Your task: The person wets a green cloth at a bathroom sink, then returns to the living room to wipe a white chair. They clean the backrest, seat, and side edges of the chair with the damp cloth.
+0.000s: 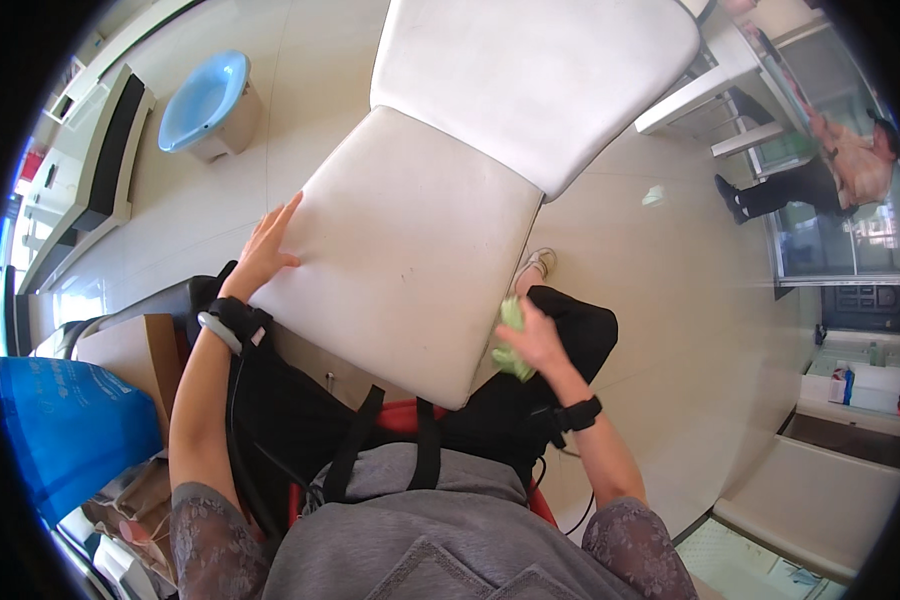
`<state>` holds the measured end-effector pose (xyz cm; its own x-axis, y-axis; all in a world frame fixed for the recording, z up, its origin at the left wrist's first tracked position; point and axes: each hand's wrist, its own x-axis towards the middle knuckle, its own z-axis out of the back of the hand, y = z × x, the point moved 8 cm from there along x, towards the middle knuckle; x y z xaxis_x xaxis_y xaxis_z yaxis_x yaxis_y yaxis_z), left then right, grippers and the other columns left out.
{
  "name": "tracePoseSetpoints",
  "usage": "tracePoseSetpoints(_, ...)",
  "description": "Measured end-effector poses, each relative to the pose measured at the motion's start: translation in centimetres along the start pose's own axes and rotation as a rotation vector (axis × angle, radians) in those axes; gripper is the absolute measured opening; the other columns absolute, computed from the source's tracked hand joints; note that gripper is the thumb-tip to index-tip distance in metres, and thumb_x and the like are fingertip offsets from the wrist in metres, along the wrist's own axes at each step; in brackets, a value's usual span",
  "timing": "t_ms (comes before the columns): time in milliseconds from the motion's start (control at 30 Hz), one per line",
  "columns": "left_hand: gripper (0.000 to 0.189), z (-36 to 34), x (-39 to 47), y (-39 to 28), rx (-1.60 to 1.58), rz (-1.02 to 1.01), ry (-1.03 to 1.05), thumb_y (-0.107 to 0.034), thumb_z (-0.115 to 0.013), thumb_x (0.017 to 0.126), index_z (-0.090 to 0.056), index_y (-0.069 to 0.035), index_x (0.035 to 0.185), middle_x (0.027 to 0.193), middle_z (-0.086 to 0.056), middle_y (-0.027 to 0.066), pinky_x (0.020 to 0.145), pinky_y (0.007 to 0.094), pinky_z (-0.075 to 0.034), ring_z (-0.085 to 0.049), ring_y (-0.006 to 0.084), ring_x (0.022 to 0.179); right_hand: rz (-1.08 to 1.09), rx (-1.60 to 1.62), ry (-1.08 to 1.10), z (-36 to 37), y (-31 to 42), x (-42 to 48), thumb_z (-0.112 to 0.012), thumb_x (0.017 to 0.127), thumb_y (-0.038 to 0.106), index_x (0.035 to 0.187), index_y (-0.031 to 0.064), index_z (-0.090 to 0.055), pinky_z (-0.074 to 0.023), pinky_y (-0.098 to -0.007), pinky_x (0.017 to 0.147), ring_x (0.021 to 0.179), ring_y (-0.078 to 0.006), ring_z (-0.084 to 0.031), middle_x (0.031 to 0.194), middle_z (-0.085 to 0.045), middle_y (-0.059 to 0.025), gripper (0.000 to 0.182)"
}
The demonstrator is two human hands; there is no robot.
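Note:
A white padded seat section [412,232] is in front of me, with small dark marks on its cover. A second white padded section [525,82] adjoins it at the far side. My left hand [268,238] rests at the left edge of the near section, thumb apart from the fingers, holding nothing. Along the right edge, my right hand [534,336] grips a crumpled light green cloth [511,360]. The hand and cloth are slightly blurred, and I cannot tell whether the cloth touches the cushion's side.
A blue and white plastic tub [208,105] stands on the tiled floor at the upper left. A blue bag [75,427] and a cardboard box [131,360] are close to my left arm. Another person [832,169] is at the upper right, near a white-framed piece of furniture [690,94].

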<state>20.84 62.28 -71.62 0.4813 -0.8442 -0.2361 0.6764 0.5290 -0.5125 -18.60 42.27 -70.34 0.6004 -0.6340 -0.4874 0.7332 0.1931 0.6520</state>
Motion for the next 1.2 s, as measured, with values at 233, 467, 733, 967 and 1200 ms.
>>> tracePoseSetpoints(233, 0.098, -5.2, 1.7, -11.6, 0.252, -0.234, -0.054, -0.051, -0.074, 0.073, -0.021, -0.027, 0.152, 0.159, -0.006, 0.0157, 0.113, 0.0616, -0.008, 0.0, 0.0419, 0.145, 0.608, -0.838, -0.757, 12.6, 15.3, 4.8, -0.065, 0.074, 0.003, 0.109, 0.0104, -0.06, -0.0505, -0.0449, 0.061, 0.076, -0.0343, -0.061, 0.093, -0.053, -0.0151, 0.036)
tracePoseSetpoints(467, 0.108, -7.5, 2.7, -13.2, 0.303, -0.19, -0.071, -0.064, -0.072, 0.065, -0.021, -0.027, 0.152, 0.159, -0.001, 0.0147, 0.113, 0.062, -0.006, 0.002, 0.0382, 0.146, 0.372, -1.158, -0.633, 10.4, 10.3, 15.8, -0.055, 0.087, 0.011, 0.119, 0.0135, -0.055, -0.0523, -0.0416, 0.075, 0.1, -0.0335, -0.059, 0.101, -0.052, -0.0179, 0.032)
tracePoseSetpoints(733, 0.105, -7.0, 2.2, -12.4, 0.303, -0.155, -0.096, -0.065, -0.071, 0.067, -0.021, -0.028, 0.152, 0.159, -0.003, 0.0138, 0.114, 0.0604, -0.006, 0.0, 0.0371, 0.146, 0.575, -1.17, -0.855, 13.3, 16.3, 13.5, -0.054, 0.087, 0.012, 0.114, 0.0147, -0.058, -0.0526, -0.0397, 0.057, 0.071, -0.027, -0.064, 0.086, -0.054, -0.0119, 0.027)
tracePoseSetpoints(967, 0.105, -6.8, 3.2, -13.7, 0.295, -0.177, -0.091, -0.062, -0.073, 0.066, -0.023, -0.026, 0.151, 0.159, -0.004, 0.0132, 0.115, 0.059, -0.006, -0.001, 0.036, 0.146, 0.327, -1.186, -0.503, 8.4, 8.1, 17.9, -0.054, 0.087, 0.012, 0.113, 0.0102, -0.058, -0.0538, -0.0434, 0.069, 0.08, -0.0298, -0.068, 0.095, -0.06, -0.0153, 0.026)
tracePoseSetpoints(1200, 0.105, -6.6, 2.1, -12.8, 0.296, -0.139, -0.102, -0.059, -0.075, 0.067, -0.022, -0.025, 0.152, 0.159, -0.003, 0.0124, 0.116, 0.0568, -0.005, 0.0, 0.0346, 0.147, 0.427, -1.061, -0.769, 13.7, 15.9, 13.5, -0.051, 0.09, 0.012, 0.115, 0.0146, -0.057, -0.053, -0.0427, 0.063, 0.075, -0.0303, -0.066, 0.091, -0.058, -0.0142, 0.027)
